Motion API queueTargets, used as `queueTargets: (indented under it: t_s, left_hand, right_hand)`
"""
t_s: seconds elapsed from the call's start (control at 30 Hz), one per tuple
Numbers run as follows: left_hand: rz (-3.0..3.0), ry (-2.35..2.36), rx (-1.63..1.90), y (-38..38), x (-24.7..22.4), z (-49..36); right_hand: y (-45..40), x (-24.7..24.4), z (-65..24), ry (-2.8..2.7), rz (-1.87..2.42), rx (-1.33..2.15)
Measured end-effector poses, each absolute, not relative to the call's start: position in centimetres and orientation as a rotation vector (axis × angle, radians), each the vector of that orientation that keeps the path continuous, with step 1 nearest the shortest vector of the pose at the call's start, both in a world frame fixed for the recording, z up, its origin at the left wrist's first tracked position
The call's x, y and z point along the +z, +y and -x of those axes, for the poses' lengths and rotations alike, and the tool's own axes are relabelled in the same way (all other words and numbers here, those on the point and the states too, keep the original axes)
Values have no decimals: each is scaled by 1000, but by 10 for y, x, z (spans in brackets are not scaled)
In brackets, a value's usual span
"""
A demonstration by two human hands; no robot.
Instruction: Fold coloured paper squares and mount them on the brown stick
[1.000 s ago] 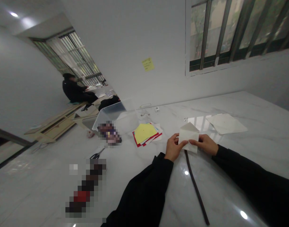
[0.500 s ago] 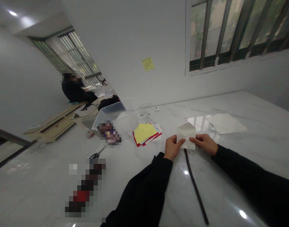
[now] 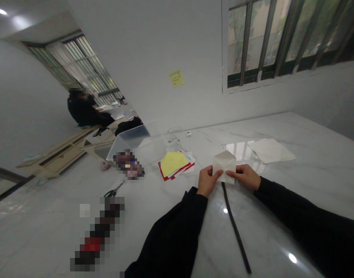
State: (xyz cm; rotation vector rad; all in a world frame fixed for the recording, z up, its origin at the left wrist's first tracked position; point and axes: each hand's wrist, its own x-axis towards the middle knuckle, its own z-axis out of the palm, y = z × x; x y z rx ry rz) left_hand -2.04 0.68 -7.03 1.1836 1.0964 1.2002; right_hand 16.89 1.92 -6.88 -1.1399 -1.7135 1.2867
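Note:
Both my hands hold a folded white paper (image 3: pixel 224 165) above the marble table, pinching it from either side. My left hand (image 3: pixel 206 180) grips its left edge, and my right hand (image 3: pixel 244 177) presses on its right edge. Just below the paper, a long dark strip (image 3: pixel 234 227) lies on the tabletop, its upper end partly hidden by the paper. To the left of my left hand sits a stack of coloured paper (image 3: pixel 174 164) with a yellow sheet on top.
A white sheet (image 3: pixel 271 150) lies on the white marble table (image 3: pixel 310 168) at right. Black-handled scissors (image 3: pixel 113 192), two blurred objects (image 3: pixel 127 165) and a clear plastic box (image 3: pixel 133 138) are at left. A seated person (image 3: pixel 83 108) is farther back.
The folded paper now looks slightly more compact between my hands. The whole scene has shifted a little to the left in the view.

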Motion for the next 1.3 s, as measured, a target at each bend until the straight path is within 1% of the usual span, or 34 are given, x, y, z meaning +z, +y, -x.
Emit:
queueTargets:
  t_s: [0.27,0.4,0.57,0.77,0.97,1.1,1.3]
  left_hand:
    - [-1281,1128,1123,4,-69,21]
    - [-1319,1153,1113,2,-69,22]
    - [-1192,1167,1200,6,-72,22]
    - [-1047,1103,1281,9,-76,23]
    - [-1037,1076,1304,7,-73,22]
    - [-1140,1086,1223,6,-71,22]
    - [-1183,1109,1224,5,-71,24]
  right_hand:
    - [22,-76,-171,-1815,1178,1182]
    - [20,-74,-171,-1804,1173,1185]
    - [18,-71,-170,-1813,1149,1232]
    - [22,-72,-172,-1939,1171,1203]
    - [21,-70,-172,-1871,1191,1259]
    - [21,-71,-172,-1800,1225,1295]
    - [21,-69,-173,-1864,1091,1400]
